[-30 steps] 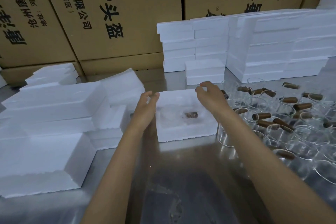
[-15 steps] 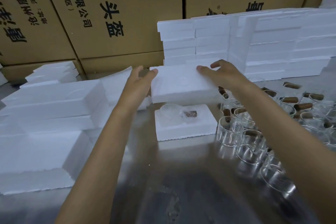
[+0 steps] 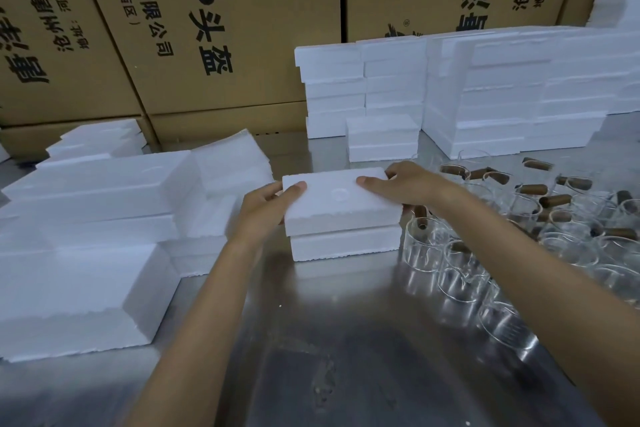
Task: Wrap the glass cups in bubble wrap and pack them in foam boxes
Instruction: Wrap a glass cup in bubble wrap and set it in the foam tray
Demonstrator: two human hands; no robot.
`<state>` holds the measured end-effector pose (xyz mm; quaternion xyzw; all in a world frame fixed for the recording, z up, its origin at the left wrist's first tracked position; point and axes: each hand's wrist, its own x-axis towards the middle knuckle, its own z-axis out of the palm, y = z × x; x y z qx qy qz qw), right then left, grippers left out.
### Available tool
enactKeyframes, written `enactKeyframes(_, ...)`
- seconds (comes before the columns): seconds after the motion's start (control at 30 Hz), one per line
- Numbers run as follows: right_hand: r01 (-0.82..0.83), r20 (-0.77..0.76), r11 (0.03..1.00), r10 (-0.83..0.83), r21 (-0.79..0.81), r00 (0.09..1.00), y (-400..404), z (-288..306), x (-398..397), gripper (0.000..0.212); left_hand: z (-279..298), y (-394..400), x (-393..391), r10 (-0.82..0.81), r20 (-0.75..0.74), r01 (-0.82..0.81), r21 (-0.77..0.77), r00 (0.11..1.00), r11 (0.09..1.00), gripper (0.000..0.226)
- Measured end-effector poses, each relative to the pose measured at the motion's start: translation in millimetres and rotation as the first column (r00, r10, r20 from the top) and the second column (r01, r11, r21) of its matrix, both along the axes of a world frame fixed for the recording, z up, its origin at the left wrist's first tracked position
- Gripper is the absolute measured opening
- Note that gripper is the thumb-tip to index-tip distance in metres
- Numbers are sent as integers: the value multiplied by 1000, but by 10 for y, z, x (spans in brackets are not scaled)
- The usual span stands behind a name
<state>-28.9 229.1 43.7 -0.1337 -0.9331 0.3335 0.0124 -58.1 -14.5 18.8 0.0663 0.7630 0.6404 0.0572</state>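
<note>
Right now both hands are on the foam lid [image 3: 337, 199], seating it onto the foam base [image 3: 346, 246] mid-bench [image 3: 346, 340]. Left hand [image 3: 266, 210] grips the lid's left end, thumb on top and fingers curled around the edge; right hand [image 3: 407, 185] grips the right end, fingers flat on top, thumb under the near corner. Lid sits slightly skewed on the base, near edge overhanging a bit, so I judge it's not fully seated yet. Whatever cup is inside is hidden; can't confirm it's wrapped or lying right. Unpacked glass cups [image 3: 460, 270] stand just right of the box, nearly touching it, under the right forearm. Risks: pressing the skewed lid down could chip the foam rim or crack a corner, since the edges already look ragged. If the cup inside sits proud, forcing the lid loads the glass. Right elbow or wrist dropping while pushing could knock the nearest cups into each other. Sliding the closed box right would hit them too; left is blocked by a foam stack [image 3: 104, 204]. More foam blocks [image 3: 381, 135] sit behind, cartons [image 3: 207, 28] at the back.
</note>
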Motion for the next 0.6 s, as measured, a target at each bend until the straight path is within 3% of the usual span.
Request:
enactKeyframes(0.23, -12, 120, 999, 6, 53, 993, 60, -114, -40, 64, -166, 38, -98, -95, 138, 87, 63, 986, 994, 28)
enactKeyframes(0.4, -10, 166, 999, 2, 46, 986, 50, -220, -76, 95, -144, 10, -238, -129, 147, 133, -17, 981, 991, 31)
enactKeyframes(0.6, -22, 226, 999, 12, 39, 974, 4, -240, -81, 98, -152, 7, -253, -147, 162, 152, -18, 976, 988, 30)
